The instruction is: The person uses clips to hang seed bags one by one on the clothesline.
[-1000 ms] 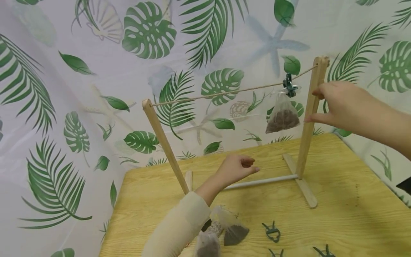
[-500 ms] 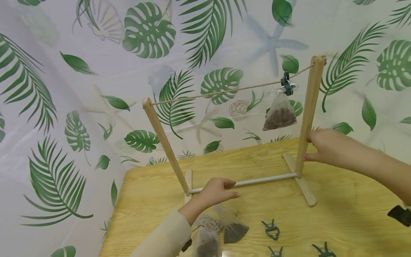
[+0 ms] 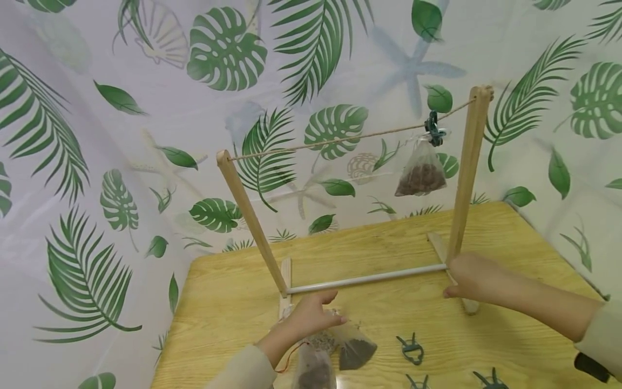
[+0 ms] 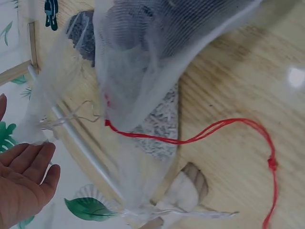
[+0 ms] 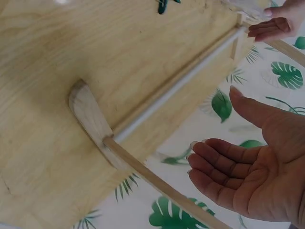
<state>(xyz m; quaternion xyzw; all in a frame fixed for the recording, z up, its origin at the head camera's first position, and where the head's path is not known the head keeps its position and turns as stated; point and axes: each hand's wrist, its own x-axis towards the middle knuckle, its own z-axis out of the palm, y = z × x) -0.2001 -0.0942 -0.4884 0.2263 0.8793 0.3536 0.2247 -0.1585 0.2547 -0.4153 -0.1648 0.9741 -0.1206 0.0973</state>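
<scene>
A wooden rack (image 3: 467, 178) stands on the table, with a string (image 3: 330, 142) stretched between its two posts. A dark green clip (image 3: 434, 129) pins a mesh bag of brown material (image 3: 421, 172) to the string near the right post. My right hand (image 3: 454, 278) is open beside the foot of that post (image 5: 90, 119); in the right wrist view this hand (image 5: 224, 152) holds nothing. My left hand (image 3: 326, 312) hovers open just above several mesh bags (image 3: 340, 348) lying at the table's front. In the left wrist view these bags (image 4: 143, 71) trail a red cord (image 4: 214, 131), and the left hand (image 4: 28, 171) shows straight fingers.
Three dark green clips (image 3: 412, 348) (image 3: 489, 380) (image 3: 418, 382) lie loose on the wooden table (image 3: 525, 335) near its front edge. A white rod (image 3: 364, 280) joins the rack's feet. A leaf-print cloth (image 3: 146, 135) hangs close behind the table.
My right hand came down from the top of the right post to its foot. My left hand drew back from under the string and lowered toward the bags.
</scene>
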